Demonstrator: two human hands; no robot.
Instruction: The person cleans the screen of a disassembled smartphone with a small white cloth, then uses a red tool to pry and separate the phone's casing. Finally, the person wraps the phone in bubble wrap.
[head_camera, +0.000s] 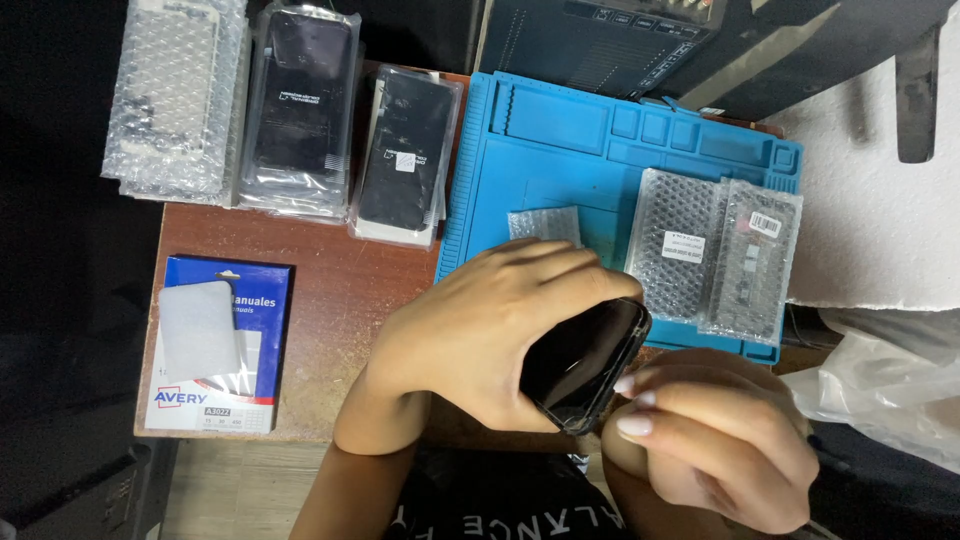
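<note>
My left hand (480, 330) wraps around a black glossy phone screen (585, 362) and holds it tilted over the near edge of the blue work mat (560, 140). My right hand (720, 435) sits just right of the phone, fingertips pinched together at its lower corner, touching its edge. Whether something small is between those fingertips I cannot tell.
Two bubble-wrapped parts with white labels (715, 250) lie on the mat's right side, a smaller bubble-wrap piece (545, 225) in its middle. Bagged phone screens (300, 110) and a bubble-wrap stack (175, 95) line the table's back left. A blue label pack (220, 345) lies front left.
</note>
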